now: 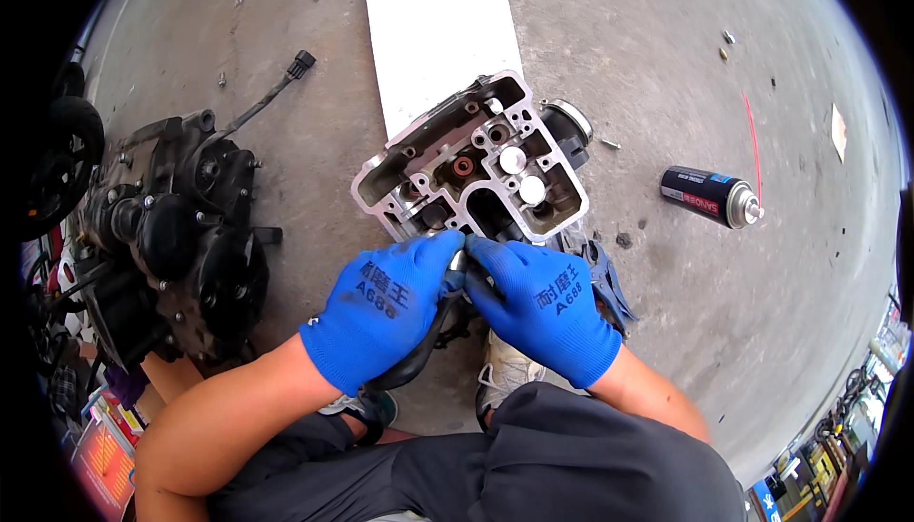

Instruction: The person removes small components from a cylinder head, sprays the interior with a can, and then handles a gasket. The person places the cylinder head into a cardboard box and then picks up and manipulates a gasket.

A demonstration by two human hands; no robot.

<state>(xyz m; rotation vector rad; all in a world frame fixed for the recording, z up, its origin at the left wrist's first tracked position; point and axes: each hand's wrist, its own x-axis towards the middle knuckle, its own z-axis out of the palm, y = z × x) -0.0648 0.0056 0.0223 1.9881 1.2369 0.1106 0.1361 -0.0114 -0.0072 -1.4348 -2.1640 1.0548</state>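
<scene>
Blue knitted gloves cover both hands, which meet at the near edge of the silver cast-aluminium cylinder head [473, 165] lying open-side up on the grey concrete floor [666, 75]. The left hand [386, 308] has its fingers curled nearly closed around a black curved tool handle [424, 346] that runs back toward the person, and the right hand [543, 308] is likewise folded tight, its fingertips pressed on a small metal part [458, 260] right at the head's near rim; exactly what that part is cannot be told, since the gloves hide most of it. The head sits loose, steadied by little more than a shoe, so a hard push could well skid it or tip it off the white flat sheet [433, 27] beyond it. A slip of the tool might gouge the soft aluminium or pinch a fingertip. To the right of the head lies a black spray can [709, 196] on its side, which may roll, and to the left of the head stands a dirty black engine block [181, 236].
</scene>
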